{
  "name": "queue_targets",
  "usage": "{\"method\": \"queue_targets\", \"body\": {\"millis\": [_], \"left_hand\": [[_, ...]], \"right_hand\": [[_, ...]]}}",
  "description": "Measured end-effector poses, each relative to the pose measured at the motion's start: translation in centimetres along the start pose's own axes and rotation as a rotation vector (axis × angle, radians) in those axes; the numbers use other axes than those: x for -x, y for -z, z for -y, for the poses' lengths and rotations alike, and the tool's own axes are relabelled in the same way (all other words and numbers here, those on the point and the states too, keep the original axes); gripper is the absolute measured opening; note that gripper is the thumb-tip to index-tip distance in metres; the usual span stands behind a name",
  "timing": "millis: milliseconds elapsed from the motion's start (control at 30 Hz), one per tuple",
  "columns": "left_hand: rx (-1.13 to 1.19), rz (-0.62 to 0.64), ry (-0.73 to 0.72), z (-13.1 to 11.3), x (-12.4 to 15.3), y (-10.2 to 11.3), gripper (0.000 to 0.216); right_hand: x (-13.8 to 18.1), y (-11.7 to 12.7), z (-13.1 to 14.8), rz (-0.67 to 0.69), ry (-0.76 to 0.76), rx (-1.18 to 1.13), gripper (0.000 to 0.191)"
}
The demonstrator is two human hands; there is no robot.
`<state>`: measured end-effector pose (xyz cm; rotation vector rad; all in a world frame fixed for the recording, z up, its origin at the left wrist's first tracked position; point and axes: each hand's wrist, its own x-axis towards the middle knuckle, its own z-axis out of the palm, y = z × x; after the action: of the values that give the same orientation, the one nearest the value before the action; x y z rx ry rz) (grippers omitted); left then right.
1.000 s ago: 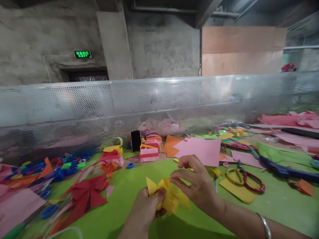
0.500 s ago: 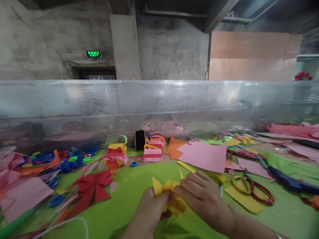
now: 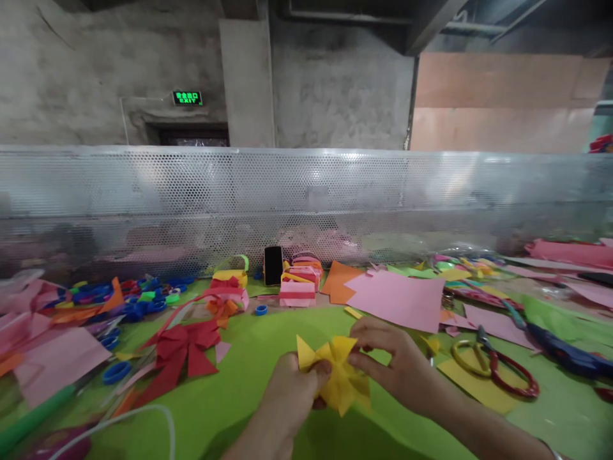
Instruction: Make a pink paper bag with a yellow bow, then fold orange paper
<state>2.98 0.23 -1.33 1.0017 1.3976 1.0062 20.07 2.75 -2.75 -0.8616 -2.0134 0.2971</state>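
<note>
A folded yellow paper bow (image 3: 338, 374) is held up over the green table sheet (image 3: 239, 383). My left hand (image 3: 290, 402) is closed, pinching the bow's middle from below-left. From the right, my right hand (image 3: 395, 367) has its fingers curled onto the bow's upper right loops. Pointed yellow tails stick up between the two hands.
A red paper bow (image 3: 179, 351) lies to the left, with blue tape rings (image 3: 117, 370) beyond. Pink paper (image 3: 397, 297), small paper gift boxes (image 3: 297, 287) and a black phone (image 3: 273, 264) sit ahead. Scissors (image 3: 493, 364) lie right. A perforated metal screen (image 3: 306, 198) borders the table.
My right hand's fingers closed down over the bow, then shifted to its upper right loops. The bow turned a little in my left hand. The view drifted slightly.
</note>
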Motion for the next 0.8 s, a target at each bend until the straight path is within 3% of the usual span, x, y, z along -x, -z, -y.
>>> {"method": "queue_targets", "body": {"millis": [100, 200, 300, 467, 600, 700, 800], "left_hand": [[-0.005, 0.027, 0.012, -0.1, 0.2, 0.0, 0.019], [-0.068, 0.098, 0.033, -0.1, 0.2, 0.1, 0.017], [-0.112, 0.145, 0.042, 0.3, 0.0, 0.2, 0.016], [-0.197, 0.142, 0.004, 0.7, -0.4, 0.1, 0.013], [-0.206, 0.134, -0.023, 0.4, -0.3, 0.1, 0.01], [-0.214, 0.09, 0.001, 0.2, -0.2, 0.1, 0.017], [-0.197, 0.094, 0.021, 0.1, -0.2, 0.0, 0.019]], "right_hand": [[0.2, 0.0, -0.3, -0.058, 0.081, 0.016, 0.017], [0.3, 0.4, -0.6, 0.128, 0.248, -0.047, 0.031], [0.2, 1.0, -0.5, 0.317, 0.298, -0.073, 0.043], [0.2, 1.1, -0.4, 0.394, 0.211, -0.136, 0.024], [0.1, 0.8, -0.4, 0.41, 0.039, -0.25, 0.018], [0.1, 0.5, 0.0, 0.388, -0.124, -0.143, 0.015], [0.1, 0.2, 0.4, 0.372, -0.174, -0.037, 0.016]]}}
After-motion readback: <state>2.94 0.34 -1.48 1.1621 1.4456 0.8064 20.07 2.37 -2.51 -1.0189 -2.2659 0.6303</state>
